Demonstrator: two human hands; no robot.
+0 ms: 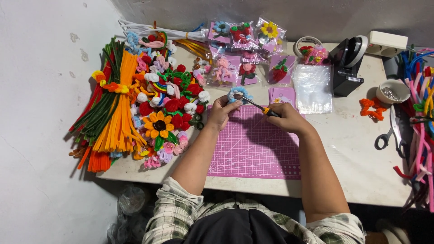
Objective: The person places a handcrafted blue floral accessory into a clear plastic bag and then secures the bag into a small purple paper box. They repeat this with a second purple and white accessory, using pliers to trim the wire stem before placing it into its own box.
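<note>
My left hand (pixel 221 112) pinches a small blue and white fuzzy pipe-cleaner ring (pixel 239 93) above the top edge of a pink cutting mat (pixel 253 151). My right hand (pixel 287 118) grips a slim tool with a yellow and black handle (pixel 266 110); its dark metal tip points left and touches the ring. Both forearms stretch over the mat from the near table edge.
A heap of pipe-cleaner flowers (pixel 169 106) and bundled orange and green stems (pixel 113 108) fills the left. Bagged pink cards (pixel 246 49), clear bags (pixel 313 88), a black tape dispenser (pixel 348 63), scissors (pixel 393 131), a small bowl (pixel 392 90) and coloured stems (pixel 422 122) lie behind and right.
</note>
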